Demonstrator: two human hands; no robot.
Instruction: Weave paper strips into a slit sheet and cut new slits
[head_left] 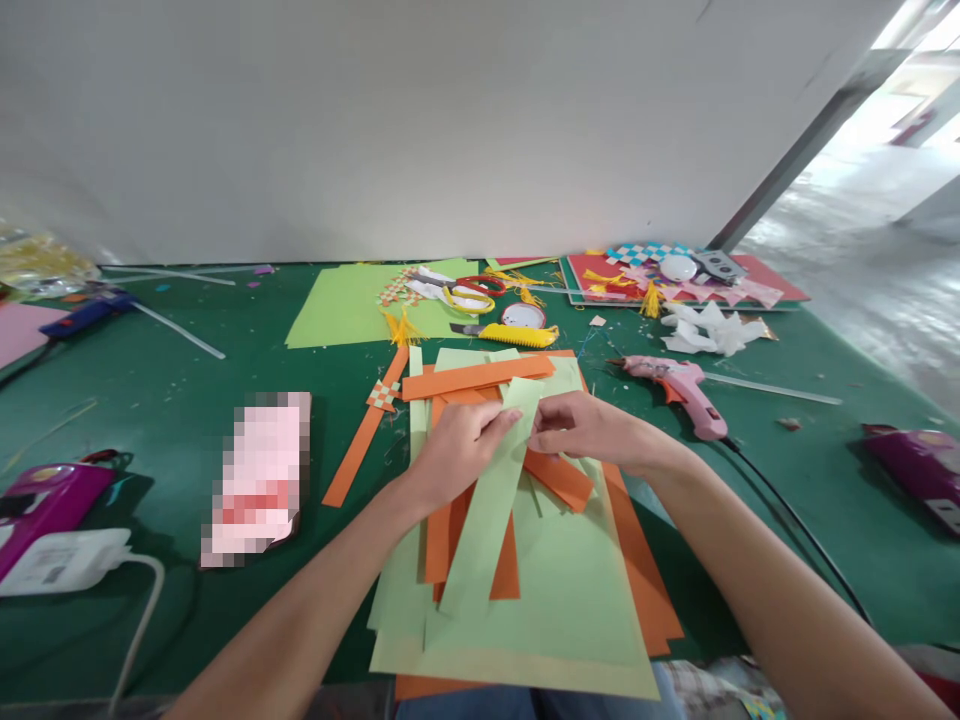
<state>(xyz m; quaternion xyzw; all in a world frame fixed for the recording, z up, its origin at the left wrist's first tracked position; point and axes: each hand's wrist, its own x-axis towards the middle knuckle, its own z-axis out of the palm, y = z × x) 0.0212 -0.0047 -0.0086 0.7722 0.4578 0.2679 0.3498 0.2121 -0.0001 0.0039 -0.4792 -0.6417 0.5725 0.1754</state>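
My left hand (466,440) pinches a pale green paper strip (491,500) near its upper end, thumb on top. The strip slants down toward me over the stack. Close by on the right, my right hand (570,428) has its fingers curled together at the strip's edge; what lies between the fingertips is hidden. Orange paper strips (476,377) lie above and under my hands. Beneath everything are pale green sheets (555,620), with orange sheets (645,590) showing at the side. A woven orange and green strip (360,440) rests left of the stack.
Behind the stack lie a yellow box cutter (517,334), scissors (465,293) and brighter green sheets (337,305). A pink glue gun (686,390) with a cord is on the right. A blurred pink item (259,475) and a white plug (67,560) are on the left.
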